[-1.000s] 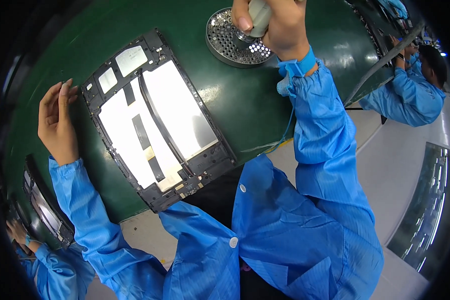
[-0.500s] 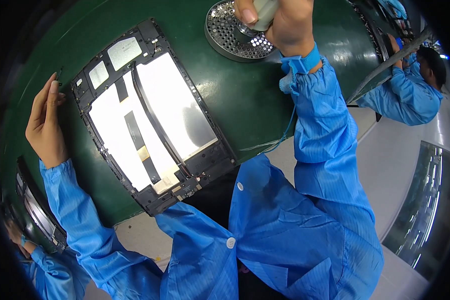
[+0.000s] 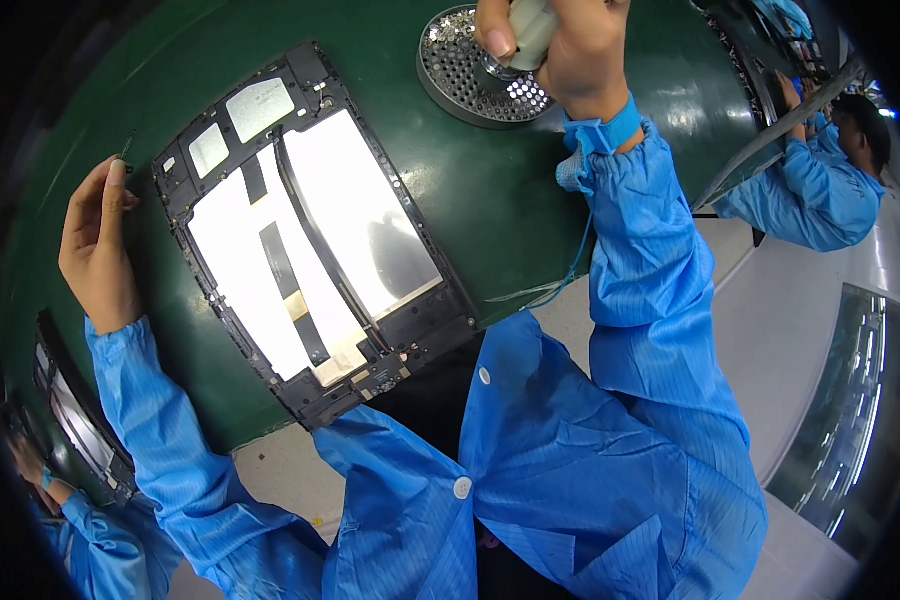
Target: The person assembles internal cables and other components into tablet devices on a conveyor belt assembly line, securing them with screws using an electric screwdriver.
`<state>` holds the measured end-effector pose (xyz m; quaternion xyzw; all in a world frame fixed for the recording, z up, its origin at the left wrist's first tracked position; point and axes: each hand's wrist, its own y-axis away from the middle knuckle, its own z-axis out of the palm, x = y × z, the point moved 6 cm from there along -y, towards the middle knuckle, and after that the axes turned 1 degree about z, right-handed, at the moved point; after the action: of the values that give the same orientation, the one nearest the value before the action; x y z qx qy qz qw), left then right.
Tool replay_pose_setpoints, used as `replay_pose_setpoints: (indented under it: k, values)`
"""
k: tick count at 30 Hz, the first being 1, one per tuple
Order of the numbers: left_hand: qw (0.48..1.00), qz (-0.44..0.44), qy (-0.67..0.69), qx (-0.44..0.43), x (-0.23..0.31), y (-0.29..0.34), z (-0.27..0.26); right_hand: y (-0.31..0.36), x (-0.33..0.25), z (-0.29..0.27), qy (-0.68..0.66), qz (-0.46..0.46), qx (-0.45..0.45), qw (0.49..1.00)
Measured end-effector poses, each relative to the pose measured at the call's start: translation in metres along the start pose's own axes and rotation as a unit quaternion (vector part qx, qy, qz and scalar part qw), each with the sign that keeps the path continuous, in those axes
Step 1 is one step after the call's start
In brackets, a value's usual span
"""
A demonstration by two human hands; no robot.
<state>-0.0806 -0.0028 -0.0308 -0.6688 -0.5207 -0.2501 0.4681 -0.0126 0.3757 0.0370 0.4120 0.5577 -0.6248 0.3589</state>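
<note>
An opened tablet [image 3: 378,262] lies on the green work surface in front of me, with bright silver plates, dark ribbon cables and a black frame. Left of its far corner is my left hand [image 3: 100,245], thumb and fingers pinched around a thin dark piece [image 3: 128,150] too small to name. My right hand [image 3: 585,50] grips a pale electric screwdriver [image 3: 532,32], cut off by the upper edge. Its metal nose reaches down over a round metal screw tray [image 3: 460,85] full of holes; the tip is hard to make out.
A blue wrist strap [image 3: 606,127] with a cord [image 3: 578,255] hangs from my right wrist toward the table edge. At right, past a grey cable [image 3: 770,132], sits a co-worker [image 3: 820,185] in blue. Another device [image 3: 78,415] and a co-worker's sleeve [image 3: 110,545] are at lower left.
The tablet, screw tray and both hands appear slightly further right and lower, as if the view shifted. Both hands keep their grips, and the screwdriver stays over the tray.
</note>
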Motion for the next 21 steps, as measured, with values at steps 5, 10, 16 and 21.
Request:
replay_pose_setpoints:
  k: [5,10,16,21]
  values:
    - [0.997,-0.05,0.05,-0.024,-0.004,-0.001,-0.003,-0.001,0.0,0.007,-0.009,0.0,-0.005,1.0]
    - [0.983,-0.03,0.12,-0.136,0.008,-0.008,0.012,0.002,-0.007,-0.001,-0.07,-0.031,0.002,0.997]
    - [0.97,-0.065,0.147,-0.183,0.013,-0.009,0.023,-0.014,-0.023,0.0,-0.168,-0.062,-0.159,0.971]
    - [0.974,-0.076,0.134,-0.168,0.007,-0.007,0.018,-0.018,-0.023,0.033,-0.173,-0.087,-0.217,0.957]
